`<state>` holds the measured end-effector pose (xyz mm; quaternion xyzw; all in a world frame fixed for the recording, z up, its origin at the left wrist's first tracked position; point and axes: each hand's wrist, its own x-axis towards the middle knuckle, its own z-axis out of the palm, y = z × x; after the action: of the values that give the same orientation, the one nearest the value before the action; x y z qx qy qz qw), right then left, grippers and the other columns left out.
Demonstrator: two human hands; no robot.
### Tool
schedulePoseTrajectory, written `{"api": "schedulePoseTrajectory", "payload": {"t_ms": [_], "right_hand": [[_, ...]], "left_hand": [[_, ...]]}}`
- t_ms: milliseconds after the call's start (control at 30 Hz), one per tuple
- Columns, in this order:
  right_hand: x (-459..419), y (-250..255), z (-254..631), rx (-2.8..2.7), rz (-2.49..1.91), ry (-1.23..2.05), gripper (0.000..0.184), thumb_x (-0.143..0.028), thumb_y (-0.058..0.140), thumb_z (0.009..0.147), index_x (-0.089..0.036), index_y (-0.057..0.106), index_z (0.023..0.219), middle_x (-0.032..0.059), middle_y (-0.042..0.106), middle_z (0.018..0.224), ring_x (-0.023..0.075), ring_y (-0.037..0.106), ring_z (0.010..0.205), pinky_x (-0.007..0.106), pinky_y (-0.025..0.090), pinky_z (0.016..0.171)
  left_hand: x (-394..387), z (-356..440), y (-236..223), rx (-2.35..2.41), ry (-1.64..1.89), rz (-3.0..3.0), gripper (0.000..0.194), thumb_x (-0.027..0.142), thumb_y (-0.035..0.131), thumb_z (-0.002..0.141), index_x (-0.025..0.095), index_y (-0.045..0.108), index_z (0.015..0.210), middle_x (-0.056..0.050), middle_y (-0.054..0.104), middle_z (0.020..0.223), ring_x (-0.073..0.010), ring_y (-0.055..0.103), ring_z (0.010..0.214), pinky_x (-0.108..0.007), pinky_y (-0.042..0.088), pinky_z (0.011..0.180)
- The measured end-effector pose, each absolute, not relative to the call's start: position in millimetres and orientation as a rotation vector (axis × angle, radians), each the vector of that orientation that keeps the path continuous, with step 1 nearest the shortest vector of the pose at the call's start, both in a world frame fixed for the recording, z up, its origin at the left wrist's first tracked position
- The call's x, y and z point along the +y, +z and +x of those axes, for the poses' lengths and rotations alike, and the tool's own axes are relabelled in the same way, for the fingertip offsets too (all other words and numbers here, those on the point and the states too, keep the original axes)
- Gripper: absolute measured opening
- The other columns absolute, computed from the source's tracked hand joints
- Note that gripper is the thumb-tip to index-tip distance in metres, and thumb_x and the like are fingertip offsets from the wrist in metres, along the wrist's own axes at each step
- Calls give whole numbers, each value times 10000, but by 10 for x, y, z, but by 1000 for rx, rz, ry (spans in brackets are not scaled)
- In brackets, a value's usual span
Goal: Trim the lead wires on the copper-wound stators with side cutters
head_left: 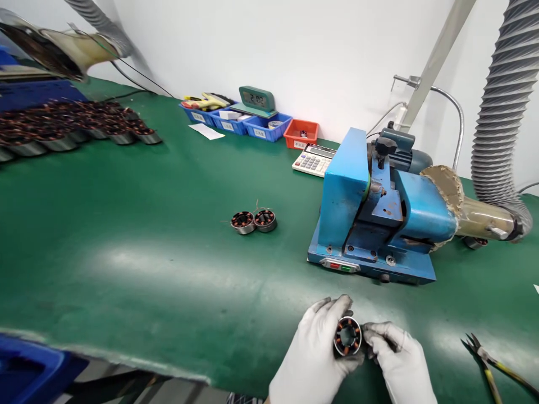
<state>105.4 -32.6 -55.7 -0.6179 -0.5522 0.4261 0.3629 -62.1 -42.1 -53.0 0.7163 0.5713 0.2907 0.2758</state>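
Near the front edge of the table, my white-gloved left hand is closed around a motor stator, a metal ring with copper windings inside. Its open face is turned up toward me. My right hand, also gloved and smudged dark at the fingertips, is pinched together at the ring's right side. What lies between those fingertips is hidden. Two more stators sit side by side on the green table, with thin wires sticking out. To the right lie cutting pliers with yellow handles, jaws apart.
A blue grinding machine with a grey hose stands beyond my hands. Many stators are massed at the far left. Along the wall are blue bins, a red bin, a clock and a calculator.
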Motion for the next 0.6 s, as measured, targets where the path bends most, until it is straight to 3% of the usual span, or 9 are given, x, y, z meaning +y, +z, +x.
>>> {"api": "schedulePoseTrajectory", "payload": {"t_ms": [133, 267, 400, 500, 600], "right_hand": [[-157, -493, 1175, -1688, -1684, 757, 223, -284, 542, 807, -235, 735, 707, 28, 724, 708, 182, 668, 625, 245, 541, 596], [-36, -347, 1444, -1641, -1721, 539, 200, -311, 557, 822, -201, 713, 761, 75, 732, 808, 222, 685, 713, 309, 555, 666], [-198, -210, 1551, -1977, -1218, 192, 161, -224, 546, 856, -206, 665, 963, 75, 738, 895, 193, 701, 759, 257, 567, 673], [-330, -249, 1428, -2332, -838, 34, 326, -171, 426, 904, -200, 557, 1201, 84, 745, 906, 177, 703, 639, 234, 554, 550], [-375, -419, 1283, -2426, -968, 87, 469, -161, 362, 886, -166, 421, 1352, 100, 739, 818, 181, 651, 498, 243, 498, 429]], "left_hand": [[-400, -622, -480, 1543, 709, 1927, 754, 127, 796, 564, 201, 475, 1243, -102, 614, 1220, -348, 471, 1210, -527, 441, 990], [-391, -632, -451, 1557, 683, 1988, 749, 131, 805, 554, 220, 469, 1218, -94, 618, 1212, -343, 498, 1190, -515, 462, 970], [-420, -679, -428, 1553, 963, 2248, 878, 348, 792, 605, 198, 322, 1331, -159, 547, 1285, -387, 408, 1265, -572, 377, 1013], [-449, -642, -416, 1379, 1083, 2455, 801, 497, 662, 708, 238, 285, 1366, -129, 550, 1284, -371, 366, 1305, -572, 266, 1077], [-457, -513, -422, 1343, 968, 2438, 796, 488, 592, 754, 224, 219, 1406, -141, 509, 1332, -343, 423, 1270, -507, 345, 1046]]}}
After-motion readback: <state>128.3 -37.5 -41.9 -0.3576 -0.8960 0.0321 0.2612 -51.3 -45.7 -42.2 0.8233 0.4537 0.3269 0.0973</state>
